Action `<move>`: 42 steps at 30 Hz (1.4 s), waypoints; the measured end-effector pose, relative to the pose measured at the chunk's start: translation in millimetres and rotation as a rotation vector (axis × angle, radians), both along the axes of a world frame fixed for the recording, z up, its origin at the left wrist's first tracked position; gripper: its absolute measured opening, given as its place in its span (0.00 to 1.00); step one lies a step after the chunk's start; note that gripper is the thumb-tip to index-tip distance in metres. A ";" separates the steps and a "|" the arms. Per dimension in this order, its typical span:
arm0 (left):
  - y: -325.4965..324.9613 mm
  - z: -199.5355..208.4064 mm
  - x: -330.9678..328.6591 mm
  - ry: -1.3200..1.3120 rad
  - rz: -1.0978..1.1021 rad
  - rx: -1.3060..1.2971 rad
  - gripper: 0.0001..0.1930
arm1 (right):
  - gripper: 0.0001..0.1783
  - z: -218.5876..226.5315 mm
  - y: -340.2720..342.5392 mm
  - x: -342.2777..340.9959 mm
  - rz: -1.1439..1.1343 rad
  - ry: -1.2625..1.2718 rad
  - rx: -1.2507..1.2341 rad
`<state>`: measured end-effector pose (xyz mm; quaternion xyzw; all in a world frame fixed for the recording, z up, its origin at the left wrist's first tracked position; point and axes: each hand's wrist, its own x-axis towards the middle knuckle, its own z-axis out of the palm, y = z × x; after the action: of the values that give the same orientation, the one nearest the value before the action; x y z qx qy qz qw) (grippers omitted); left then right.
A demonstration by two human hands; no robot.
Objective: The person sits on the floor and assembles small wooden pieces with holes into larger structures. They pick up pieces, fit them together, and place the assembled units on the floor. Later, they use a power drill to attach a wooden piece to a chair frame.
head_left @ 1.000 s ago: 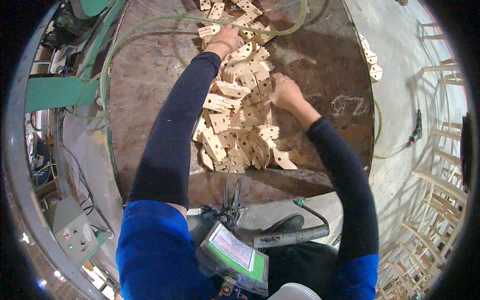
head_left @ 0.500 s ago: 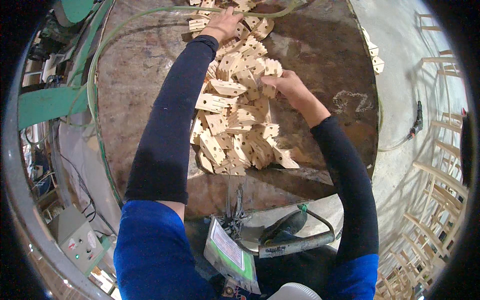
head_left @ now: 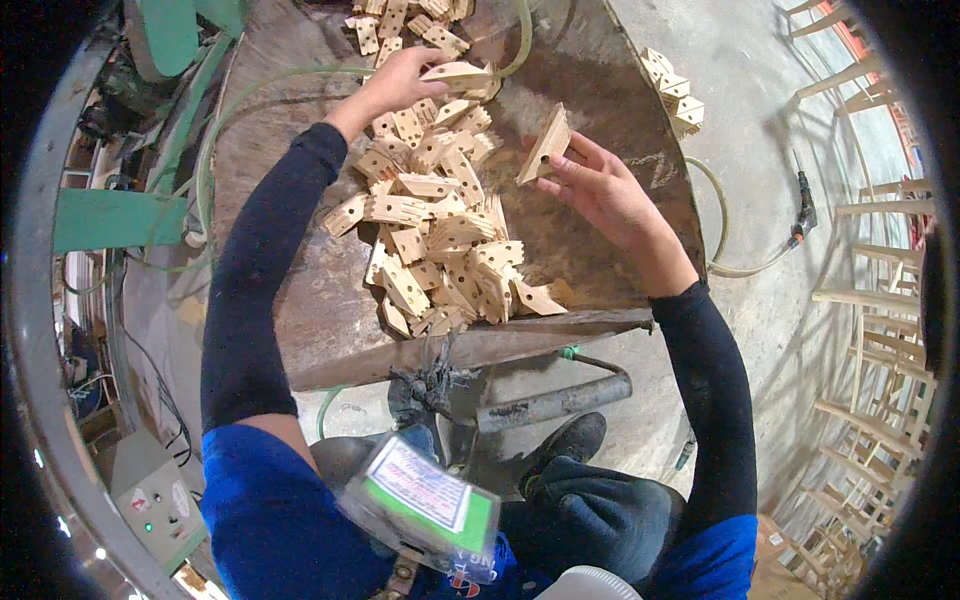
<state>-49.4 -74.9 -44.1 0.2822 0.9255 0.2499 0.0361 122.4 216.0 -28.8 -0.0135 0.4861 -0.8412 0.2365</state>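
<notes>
A heap of pale wooden blocks (head_left: 440,230), cut at angles and drilled with round holes, lies along the middle of a worn brown table (head_left: 620,240). At the heap's far end my left hand (head_left: 400,82) is closed on the near end of one long wooden block (head_left: 458,74), thumb below and fingers above. To the right of the heap, my right hand (head_left: 600,185) holds up a single wooden block (head_left: 548,148) between thumb and fingers. That block is tilted on end, with a hole showing in its side.
More blocks (head_left: 395,20) lie at the table's far end. A clear hose (head_left: 525,40) crosses there. Beyond the right edge are stacked blocks (head_left: 675,90), an air tool (head_left: 803,210) on the floor and wooden frames (head_left: 880,340). Green machinery (head_left: 120,218) stands left; a metal bar (head_left: 555,400) sits below the near edge.
My right hand has lifted its block away from the heap and turned it. My left hand, formerly down among the far blocks, now grips one. The view has shifted.
</notes>
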 end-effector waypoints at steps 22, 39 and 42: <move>95.0 104.0 164.6 -0.621 0.055 0.586 0.24 | 0.28 46.1 29.1 43.5 -0.039 0.118 -0.033; 88.9 106.8 166.4 -0.685 0.072 0.738 0.24 | 0.30 50.1 6.0 43.9 -0.227 0.176 0.160; 89.0 107.7 165.8 -0.655 0.051 0.728 0.23 | 0.28 52.6 6.3 45.7 -0.249 0.197 0.168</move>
<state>116.4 14.1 63.6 0.1601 0.7246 0.6338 0.2182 168.1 222.3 23.9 -0.0156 0.5734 -0.8150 0.0820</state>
